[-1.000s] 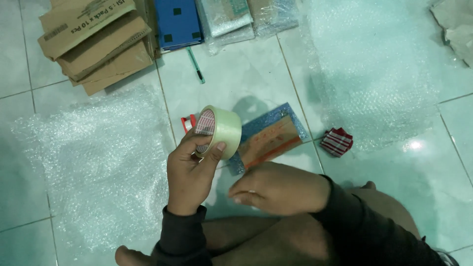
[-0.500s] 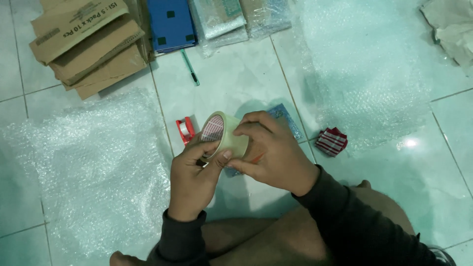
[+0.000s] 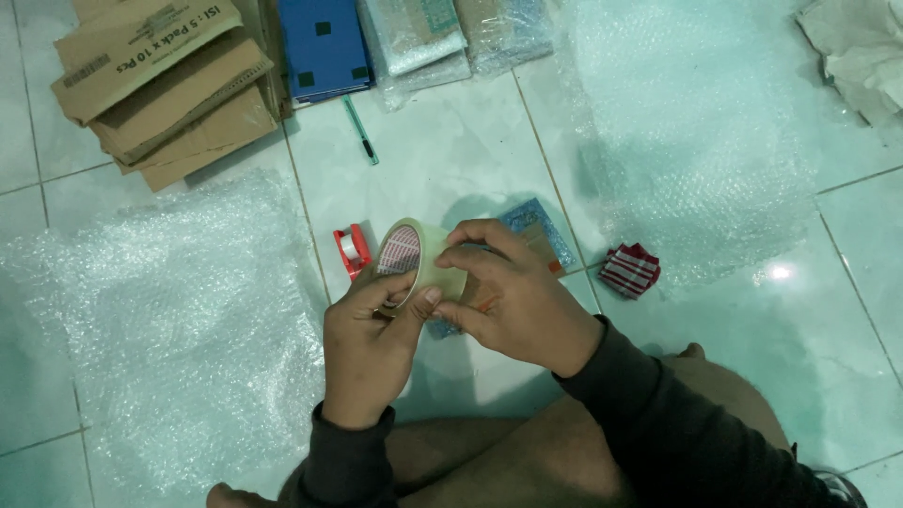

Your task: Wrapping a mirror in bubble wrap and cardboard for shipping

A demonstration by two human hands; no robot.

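My left hand (image 3: 369, 350) holds a roll of clear packing tape (image 3: 417, 259) from below, thumb on its outer face. My right hand (image 3: 508, 296) rests on the roll's right side, fingers curled over its rim. Both hands hover above the tiled floor, in front of my crossed legs. Under my right hand lies a flat blue bubble-wrapped packet (image 3: 538, 229), mostly hidden. A small red tape dispenser (image 3: 353, 249) lies on the floor just left of the roll.
Bubble wrap sheets lie at left (image 3: 179, 320) and upper right (image 3: 687, 141). Flattened cardboard boxes (image 3: 160, 85), a blue box (image 3: 324, 47), wrapped packets (image 3: 414, 33) and a green pen (image 3: 359, 130) sit at the top. A red checked cloth (image 3: 630, 270) lies to the right.
My right hand has risen from my lap to the tape roll and now grips its right side. The roll has stayed in my left hand, lowered slightly over the packet.
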